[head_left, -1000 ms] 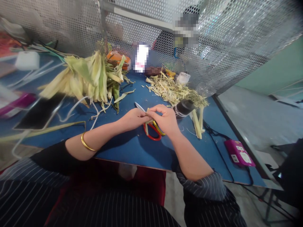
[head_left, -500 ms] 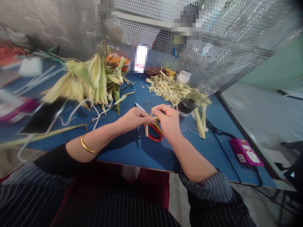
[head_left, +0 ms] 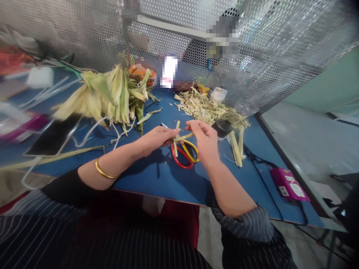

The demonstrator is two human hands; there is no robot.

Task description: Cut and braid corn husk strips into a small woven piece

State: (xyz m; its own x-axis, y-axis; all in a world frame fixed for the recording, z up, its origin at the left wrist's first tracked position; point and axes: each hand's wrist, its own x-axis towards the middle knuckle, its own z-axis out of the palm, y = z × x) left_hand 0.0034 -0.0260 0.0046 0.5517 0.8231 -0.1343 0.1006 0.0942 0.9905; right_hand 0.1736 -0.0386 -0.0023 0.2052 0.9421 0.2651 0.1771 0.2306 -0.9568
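Observation:
My left hand (head_left: 155, 139) and my right hand (head_left: 206, 139) meet over the blue table (head_left: 157, 179), both pinched on thin pale corn-husk strips (head_left: 179, 137) that cross between the fingertips. One strip stands upright, another runs sideways toward the right hand. Scissors with a red and a yellow handle (head_left: 185, 155) lie on the table just below the hands, their blades pointing up-left behind my left hand.
A heap of green-yellow corn husks (head_left: 109, 93) lies at the back left. A pile of shredded husk scraps (head_left: 207, 108) and a dark spool (head_left: 223, 127) sit at the back right. A phone (head_left: 53, 136), white cables and a pink power strip (head_left: 288, 185) are on the table. Perforated metal screens stand behind.
My hands have drawn slightly apart, and the husk strip now stretches sideways between them. The scissors' handles show more fully below.

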